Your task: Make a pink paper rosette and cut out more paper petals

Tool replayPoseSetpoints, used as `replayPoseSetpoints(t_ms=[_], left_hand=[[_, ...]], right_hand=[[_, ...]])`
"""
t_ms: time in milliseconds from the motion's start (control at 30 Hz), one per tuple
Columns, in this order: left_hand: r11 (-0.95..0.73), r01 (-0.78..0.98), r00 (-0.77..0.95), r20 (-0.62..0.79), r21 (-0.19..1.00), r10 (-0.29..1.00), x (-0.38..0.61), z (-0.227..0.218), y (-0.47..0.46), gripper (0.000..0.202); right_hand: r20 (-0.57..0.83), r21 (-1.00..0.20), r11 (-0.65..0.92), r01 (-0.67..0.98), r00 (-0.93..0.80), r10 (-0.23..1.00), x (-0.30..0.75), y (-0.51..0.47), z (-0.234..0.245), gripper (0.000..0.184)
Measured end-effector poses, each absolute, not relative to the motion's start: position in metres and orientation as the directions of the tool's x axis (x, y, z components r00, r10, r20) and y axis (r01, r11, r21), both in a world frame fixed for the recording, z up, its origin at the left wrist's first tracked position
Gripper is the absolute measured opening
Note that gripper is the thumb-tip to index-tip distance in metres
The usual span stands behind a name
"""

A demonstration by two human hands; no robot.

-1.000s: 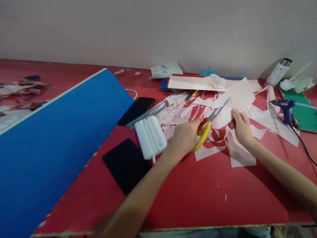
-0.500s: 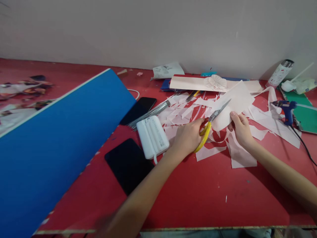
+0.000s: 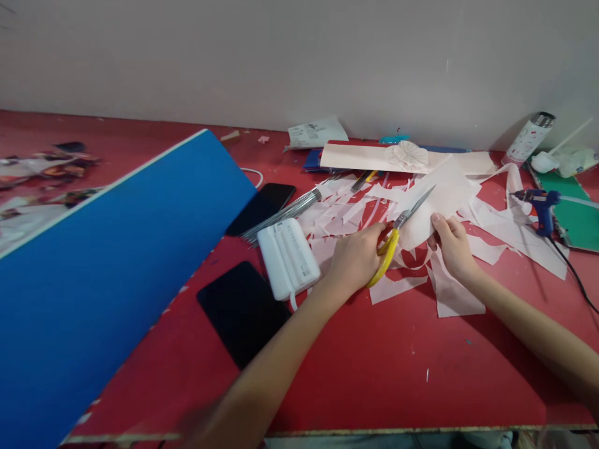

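Note:
My left hand [image 3: 358,257] is closed round the yellow handles of a pair of scissors [image 3: 387,252], whose blades point up and to the right. The blades lie against a sheet of pale pink paper [image 3: 452,187]; how far they are parted I cannot tell. Pinched at the sheet's lower edge are the thumb and fingers of my right hand [image 3: 453,245]. Beneath both hands many pale paper scraps [image 3: 349,209] are scattered over the red table [image 3: 374,368]. A larger cut piece [image 3: 453,290] lies just below my right hand.
A blue board [image 3: 121,262] slants across the left side. Near my left forearm lie a white power bank [image 3: 287,259], a black tablet [image 3: 243,312], a phone [image 3: 269,202] and thin metal wires [image 3: 290,212]. Rightward are a blue glue gun [image 3: 543,209] and a tumbler [image 3: 528,138].
My right hand has shifted very slightly left along the paper's edge, and the sheet has tilted a little. The scissors have barely moved.

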State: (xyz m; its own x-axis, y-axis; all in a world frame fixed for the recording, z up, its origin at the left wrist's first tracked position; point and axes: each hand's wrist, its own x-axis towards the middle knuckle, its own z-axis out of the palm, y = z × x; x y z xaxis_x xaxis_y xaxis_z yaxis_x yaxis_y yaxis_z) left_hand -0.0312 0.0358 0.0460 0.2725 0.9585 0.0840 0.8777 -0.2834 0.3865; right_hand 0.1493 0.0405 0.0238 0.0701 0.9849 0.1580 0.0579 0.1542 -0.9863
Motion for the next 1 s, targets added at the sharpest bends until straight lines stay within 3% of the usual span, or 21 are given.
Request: replayPoseSetpoints(t_ms=[633,1000], left_hand=[[-0.279,0.885,0.274,0.066,0.372,0.959,-0.0294,0.0522,0.0348,0.034],[-0.272,0.875,0.260,0.086,0.400,0.962,-0.0306,0.0467,0.0362,0.032]], right_hand=[[0.115,-0.993,0.116,-0.008,0.083,0.990,0.1438,0.0356,0.0272,0.044],[0.105,-0.992,0.098,0.074,0.090,0.990,0.1437,0.0351,0.0266,0.043]])
